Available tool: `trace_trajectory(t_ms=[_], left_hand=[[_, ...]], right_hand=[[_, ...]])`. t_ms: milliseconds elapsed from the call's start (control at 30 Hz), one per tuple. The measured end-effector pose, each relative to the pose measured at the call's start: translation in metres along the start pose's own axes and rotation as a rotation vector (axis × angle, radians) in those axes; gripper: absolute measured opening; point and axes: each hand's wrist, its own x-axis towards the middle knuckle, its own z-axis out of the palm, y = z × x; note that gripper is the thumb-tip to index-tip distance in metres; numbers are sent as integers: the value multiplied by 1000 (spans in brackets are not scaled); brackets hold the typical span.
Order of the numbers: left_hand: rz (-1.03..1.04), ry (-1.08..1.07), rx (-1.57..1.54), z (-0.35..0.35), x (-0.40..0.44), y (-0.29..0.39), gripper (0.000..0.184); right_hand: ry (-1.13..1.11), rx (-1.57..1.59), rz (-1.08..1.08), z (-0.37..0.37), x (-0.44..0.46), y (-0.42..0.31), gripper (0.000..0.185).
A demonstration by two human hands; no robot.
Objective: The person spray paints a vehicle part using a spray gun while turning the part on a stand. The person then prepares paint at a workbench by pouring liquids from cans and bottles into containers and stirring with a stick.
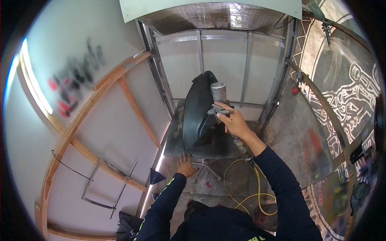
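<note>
My right hand [238, 123] is wrapped round the handle of a spray gun [220, 109] with a metal cup [218, 93] on top. The gun is in front of the right side of a dark, curved panel [193, 116], which stands on a dark-topped stand [173, 140]. Whether paint is coming out cannot be made out. At the near edge of the stand, my left hand [186, 166] has its fingers spread and holds nothing; the fingertips appear to touch that edge. The gun and my right hand hide part of the panel.
A yellow hose [258, 188] loops below the gun near the floor. On the left, a wooden frame [100, 90] and a metal rod frame [116, 176] line the white wall. Another spray gun [326, 30] hangs at the upper right.
</note>
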Motion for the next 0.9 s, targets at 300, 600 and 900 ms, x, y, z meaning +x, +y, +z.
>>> trace_trajectory(t_ms=[300,600,900], left_hand=[[115,-83,-124,-7,3,38,103],[91,-156,-177,-23,39,-32,101],[96,-171,-48,-61,25,-68,100]], right_hand=[[-225,-191,-37,55,5,-27,47],[-274,-175,-158,145,45,-21,47],[-197,-232,-125,206,75,-22,46]])
